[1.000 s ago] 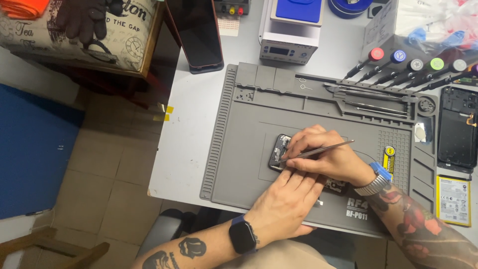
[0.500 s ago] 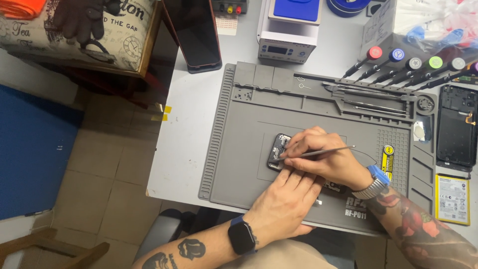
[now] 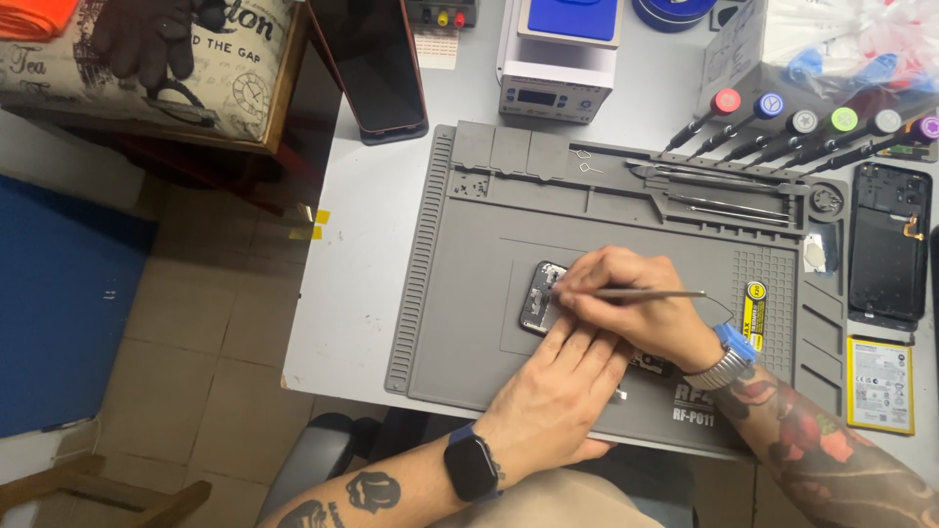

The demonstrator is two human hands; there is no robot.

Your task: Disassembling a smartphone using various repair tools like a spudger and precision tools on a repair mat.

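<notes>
Tool [image 3: 650,292], thin and metal, is pinched in right hand [image 3: 641,308] fingers, tip set on opened phone [image 3: 541,296] lying on grey work mat [image 3: 460,293]. Phone is pressed flat by left hand [image 3: 558,391], fingers closed down on it. Most of phone is hidden under both hands; tip contact cannot be made out.

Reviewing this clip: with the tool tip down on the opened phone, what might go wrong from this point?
The right hand works a thin metal tool into the opened phone; a slip might scratch or short parts inside. The left hand covers much of the phone, so its fingers sit near the tip. Tiny loose screws in the mat's tray could scatter if knocked.
</notes>
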